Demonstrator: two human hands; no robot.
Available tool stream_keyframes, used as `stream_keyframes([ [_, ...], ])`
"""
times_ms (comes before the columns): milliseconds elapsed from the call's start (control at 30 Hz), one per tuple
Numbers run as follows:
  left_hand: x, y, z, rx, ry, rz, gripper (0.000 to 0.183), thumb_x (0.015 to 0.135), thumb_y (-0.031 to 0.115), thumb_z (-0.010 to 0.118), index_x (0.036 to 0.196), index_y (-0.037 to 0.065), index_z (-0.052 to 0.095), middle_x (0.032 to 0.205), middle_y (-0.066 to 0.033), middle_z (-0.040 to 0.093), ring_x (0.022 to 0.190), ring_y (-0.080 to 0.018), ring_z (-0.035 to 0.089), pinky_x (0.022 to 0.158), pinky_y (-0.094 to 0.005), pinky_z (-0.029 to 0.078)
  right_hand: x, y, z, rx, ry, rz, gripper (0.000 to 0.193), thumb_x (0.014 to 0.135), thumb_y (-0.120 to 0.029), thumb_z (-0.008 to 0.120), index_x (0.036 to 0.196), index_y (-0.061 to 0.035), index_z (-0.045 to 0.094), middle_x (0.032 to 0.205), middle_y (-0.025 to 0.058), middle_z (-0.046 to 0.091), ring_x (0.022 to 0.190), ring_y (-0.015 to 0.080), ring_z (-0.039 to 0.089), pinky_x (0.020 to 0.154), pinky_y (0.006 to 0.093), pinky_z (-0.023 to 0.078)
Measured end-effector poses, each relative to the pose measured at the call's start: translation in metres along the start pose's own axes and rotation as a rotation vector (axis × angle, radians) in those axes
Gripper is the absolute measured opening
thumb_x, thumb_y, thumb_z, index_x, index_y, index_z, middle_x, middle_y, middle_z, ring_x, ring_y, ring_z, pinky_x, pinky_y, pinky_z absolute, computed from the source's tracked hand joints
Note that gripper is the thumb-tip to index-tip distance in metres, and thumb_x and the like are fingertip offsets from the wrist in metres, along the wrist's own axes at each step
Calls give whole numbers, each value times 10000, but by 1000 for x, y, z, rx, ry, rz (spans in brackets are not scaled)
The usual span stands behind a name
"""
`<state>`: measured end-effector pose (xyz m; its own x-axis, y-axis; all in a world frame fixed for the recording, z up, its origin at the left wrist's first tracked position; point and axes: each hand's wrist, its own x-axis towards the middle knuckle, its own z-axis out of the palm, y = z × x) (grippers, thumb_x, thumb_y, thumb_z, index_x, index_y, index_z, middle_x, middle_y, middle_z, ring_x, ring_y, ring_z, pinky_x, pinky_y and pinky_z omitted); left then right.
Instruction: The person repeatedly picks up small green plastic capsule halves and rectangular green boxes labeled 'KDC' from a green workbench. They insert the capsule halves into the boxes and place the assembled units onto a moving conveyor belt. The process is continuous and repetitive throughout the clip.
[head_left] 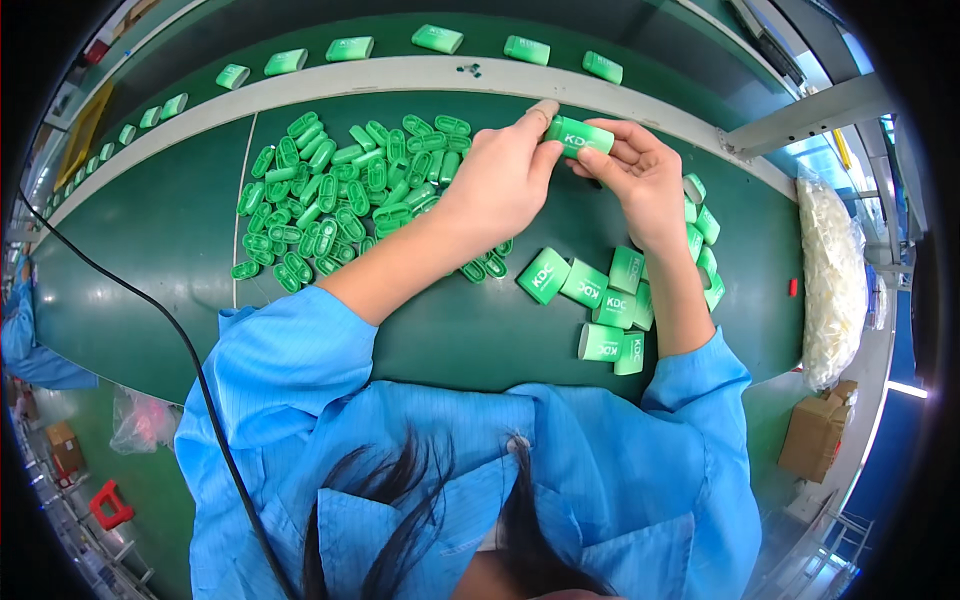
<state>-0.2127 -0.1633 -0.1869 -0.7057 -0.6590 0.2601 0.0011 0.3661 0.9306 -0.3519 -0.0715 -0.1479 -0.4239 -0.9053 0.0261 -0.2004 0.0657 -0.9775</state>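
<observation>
Both my hands meet over the far part of the green table around one small green plastic case (582, 137) with white lettering. My left hand (500, 180) pinches its left end between thumb and forefinger; whether a separate cap sits there is hidden. My right hand (645, 185) grips the right end, with the thumb on the front face and the fingers behind. A heap of green oval end caps (325, 195) lies to the left, partly under my left forearm. Several similar green cases (543, 275) lie loosely beside and beneath my right forearm.
Past a pale rail (390, 72), a row of green cases (438, 39) lies spaced along a dark green strip. A full clear plastic bag (830, 280) stands by the right table edge, near a small red object (793, 287). A black cable (130, 290) crosses at the left.
</observation>
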Motion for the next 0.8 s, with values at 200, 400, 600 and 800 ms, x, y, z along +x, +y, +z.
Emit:
stream_keyframes([
  [200, -12, -7, 16, 101, 166, 127, 335, 871, 36, 471, 1198, -13, 423, 847, -255, 607, 759, -435, 590, 648, -464, 459, -14, 6, 23, -299, 158, -186, 300, 782, -10, 670, 1052, 73, 569, 902, 111, 665, 801, 140, 644, 745, 246, 529],
  [400, 7, -10, 0, 115, 44, 79, 427, 856, 83, 541, 1237, -22, 380, 1042, -252, 592, 892, -391, 604, 732, -428, 488, 10, 6, 9, -196, 122, -152, 264, 787, -53, 679, 1029, 28, 610, 890, 91, 661, 724, 129, 627, 684, 253, 526],
  [600, 4, 2, -36, 484, -221, 152, 179, 723, 134, 680, 864, 23, 672, 958, -99, 588, 923, -282, 554, 824, -369, 480, 105, 24, -83, -424, 375, 2, 358, 759, -160, 704, 1053, 22, 613, 846, 54, 636, 660, 114, 622, 622, 215, 475],
  [800, -5, 3, -20, 729, -388, 215, 188, 679, 105, 706, 853, 40, 677, 919, -77, 574, 933, -259, 520, 806, -376, 478, 135, 44, -119, -479, 489, 143, 440, 777, -210, 697, 1136, 10, 569, 985, 77, 628, 710, 139, 616, 674, 247, 524],
])
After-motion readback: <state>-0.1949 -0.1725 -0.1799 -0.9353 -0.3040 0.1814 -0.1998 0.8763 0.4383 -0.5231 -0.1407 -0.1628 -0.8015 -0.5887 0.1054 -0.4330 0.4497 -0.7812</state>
